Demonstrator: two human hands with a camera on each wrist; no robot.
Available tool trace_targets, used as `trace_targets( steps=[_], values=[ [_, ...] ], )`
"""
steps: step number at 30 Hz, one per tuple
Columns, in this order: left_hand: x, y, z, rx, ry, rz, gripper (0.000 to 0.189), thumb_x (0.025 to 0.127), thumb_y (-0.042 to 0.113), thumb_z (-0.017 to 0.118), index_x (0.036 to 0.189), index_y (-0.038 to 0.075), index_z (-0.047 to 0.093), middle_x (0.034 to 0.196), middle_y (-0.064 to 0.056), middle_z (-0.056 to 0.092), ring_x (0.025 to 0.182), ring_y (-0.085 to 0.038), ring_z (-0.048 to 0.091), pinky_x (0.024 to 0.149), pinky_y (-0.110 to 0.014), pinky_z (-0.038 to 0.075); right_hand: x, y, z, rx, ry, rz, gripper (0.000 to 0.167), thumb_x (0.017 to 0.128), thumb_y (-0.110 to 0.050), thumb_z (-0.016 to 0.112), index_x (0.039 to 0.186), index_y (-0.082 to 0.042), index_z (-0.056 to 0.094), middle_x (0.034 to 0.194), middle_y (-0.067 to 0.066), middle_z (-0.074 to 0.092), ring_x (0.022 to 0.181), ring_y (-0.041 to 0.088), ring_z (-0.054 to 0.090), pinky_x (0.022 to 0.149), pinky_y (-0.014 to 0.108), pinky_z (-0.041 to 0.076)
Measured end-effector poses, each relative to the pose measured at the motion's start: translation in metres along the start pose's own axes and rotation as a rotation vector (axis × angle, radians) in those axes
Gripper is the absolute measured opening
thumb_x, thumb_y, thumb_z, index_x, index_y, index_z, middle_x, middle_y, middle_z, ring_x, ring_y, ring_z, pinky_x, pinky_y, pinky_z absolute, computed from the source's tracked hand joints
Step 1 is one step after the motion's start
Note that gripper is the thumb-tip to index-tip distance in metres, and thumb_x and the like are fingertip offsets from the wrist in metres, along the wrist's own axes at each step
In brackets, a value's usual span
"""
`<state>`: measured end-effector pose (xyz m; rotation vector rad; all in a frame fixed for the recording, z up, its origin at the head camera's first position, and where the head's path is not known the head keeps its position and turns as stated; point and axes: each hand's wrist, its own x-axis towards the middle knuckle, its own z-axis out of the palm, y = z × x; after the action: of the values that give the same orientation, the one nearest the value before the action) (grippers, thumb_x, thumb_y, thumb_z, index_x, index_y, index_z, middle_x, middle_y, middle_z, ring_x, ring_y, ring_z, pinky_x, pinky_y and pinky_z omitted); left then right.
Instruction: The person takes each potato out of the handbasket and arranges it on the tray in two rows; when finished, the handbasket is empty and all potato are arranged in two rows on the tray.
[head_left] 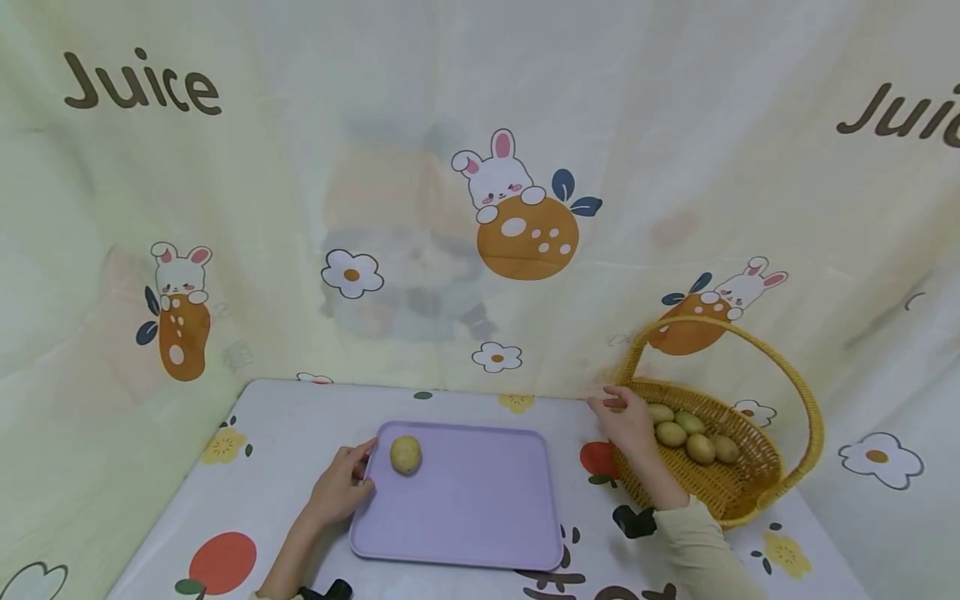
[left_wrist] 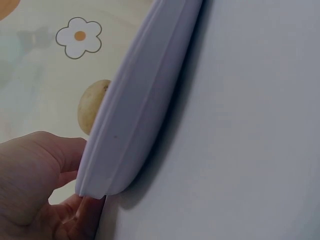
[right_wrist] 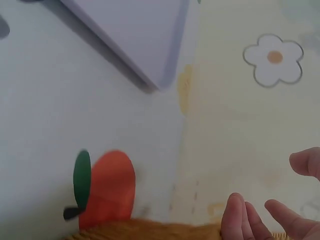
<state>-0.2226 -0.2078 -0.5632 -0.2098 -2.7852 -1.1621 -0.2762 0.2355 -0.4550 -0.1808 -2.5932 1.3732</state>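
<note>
A lilac tray (head_left: 472, 504) lies on the table, with one potato (head_left: 406, 455) near its far left corner. My left hand (head_left: 337, 490) holds the tray's left rim; the left wrist view has the thumb at one side of the rim and the fingers at the other. At the left rim of a yellow wicker basket (head_left: 771, 492), my right hand (head_left: 628, 423) is raised, its fingers loosely bent and apart with nothing between them. Several potatoes (head_left: 701, 449) sit inside the basket, partly behind that hand.
The basket's tall arched handle (head_left: 810, 408) rises above its right side. A printed cloth (head_left: 420, 100) hangs just behind the table's far edge. Fruit and flower prints mark the white tablecloth (head_left: 285, 433).
</note>
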Motion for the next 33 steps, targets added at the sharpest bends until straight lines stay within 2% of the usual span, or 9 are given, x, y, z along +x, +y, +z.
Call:
trace_targets(
  steps=[6,13,15,21,27,29,30,33],
  values=[
    [0.0,0.0,0.0,-0.002,0.001,-0.005,0.064,0.078,0.003,0.065,0.14,0.001,0.052,0.106,-0.009,0.053,0.083,-0.014,0.051,0.068,-0.029,0.041,0.002,0.007,-0.014,0.02,-0.015,0.03,0.053,0.095,-0.029,0.062,0.133,0.007,0.053,0.119,0.026,0.057,0.104,0.034,0.058,0.071,0.021,0.045],
    [-0.001,0.0,-0.001,-0.008,0.003,-0.009,0.064,0.078,0.003,0.066,0.14,0.001,0.052,0.107,-0.009,0.053,0.083,-0.014,0.051,0.068,-0.029,0.04,0.006,0.023,-0.024,0.018,0.034,0.035,0.045,0.097,-0.025,0.056,0.13,0.006,0.057,0.117,0.026,0.057,0.098,0.032,0.059,0.066,0.022,0.047],
    [-0.001,0.0,-0.001,-0.012,0.002,-0.01,0.064,0.078,0.003,0.066,0.14,0.001,0.052,0.107,-0.009,0.053,0.083,-0.014,0.051,0.068,-0.03,0.04,0.006,0.028,-0.026,0.019,0.04,0.043,0.045,0.098,-0.025,0.055,0.13,0.006,0.057,0.118,0.025,0.057,0.101,0.031,0.058,0.068,0.023,0.047],
    [-0.001,0.0,0.0,-0.016,0.002,-0.013,0.065,0.077,0.002,0.066,0.141,0.002,0.052,0.108,-0.009,0.054,0.084,-0.013,0.053,0.069,-0.029,0.041,0.005,0.044,-0.03,-0.063,0.034,0.078,0.047,0.098,-0.027,0.051,0.13,0.007,0.057,0.119,0.03,0.058,0.106,0.038,0.057,0.075,0.034,0.047],
    [-0.001,0.0,-0.001,-0.017,0.01,-0.004,0.064,0.077,0.002,0.066,0.14,0.001,0.053,0.108,-0.009,0.054,0.083,-0.014,0.053,0.068,-0.029,0.041,0.004,0.057,-0.03,-0.111,0.036,0.035,0.042,0.095,-0.019,0.055,0.122,0.012,0.057,0.12,0.032,0.056,0.108,0.042,0.054,0.086,0.045,0.043],
    [-0.001,0.001,-0.001,-0.016,0.01,-0.004,0.065,0.077,0.002,0.066,0.14,0.001,0.053,0.108,-0.009,0.054,0.083,-0.014,0.053,0.068,-0.029,0.041,0.004,0.061,-0.029,-0.129,0.041,0.026,0.04,0.092,-0.017,0.058,0.118,0.013,0.06,0.11,0.03,0.06,0.1,0.04,0.056,0.082,0.042,0.044],
    [-0.001,0.001,-0.001,-0.014,0.009,-0.004,0.065,0.077,0.002,0.066,0.14,0.001,0.053,0.108,-0.009,0.054,0.083,-0.013,0.053,0.068,-0.029,0.041,0.005,0.063,-0.029,-0.14,0.043,0.031,0.037,0.091,-0.017,0.06,0.112,0.014,0.062,0.1,0.028,0.063,0.093,0.038,0.058,0.078,0.04,0.045],
    [-0.002,0.003,-0.002,-0.018,0.0,-0.012,0.065,0.077,0.002,0.066,0.14,0.002,0.052,0.109,-0.009,0.054,0.084,-0.013,0.053,0.068,-0.029,0.041,0.006,0.07,-0.028,-0.154,0.04,0.035,0.036,0.089,-0.017,0.065,0.106,0.015,0.065,0.077,0.017,0.064,0.072,0.026,0.058,0.065,0.032,0.046]
  ],
)
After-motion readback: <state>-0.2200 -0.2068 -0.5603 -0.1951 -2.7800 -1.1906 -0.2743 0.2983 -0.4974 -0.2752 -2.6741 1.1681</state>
